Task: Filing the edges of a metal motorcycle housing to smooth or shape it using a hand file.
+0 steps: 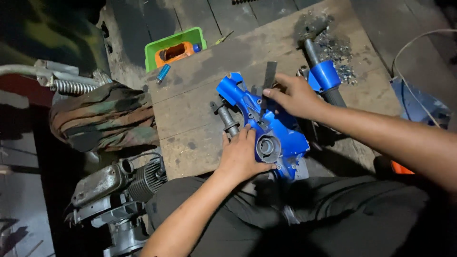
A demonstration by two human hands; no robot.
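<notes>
A blue metal housing with a round grey socket lies on a worn wooden board in front of my lap. My left hand presses down on its near end, fingers beside a grey shaft that sticks out to the left. My right hand reaches in from the right and pinches a flat dark metal tool, its lower end set against the housing's upper face.
A green tray holding an orange container sits at the board's far left, a blue lighter beside it. A dark tube with a blue sleeve and metal shavings lie far right. Camouflage cloth and a small engine stand to the left.
</notes>
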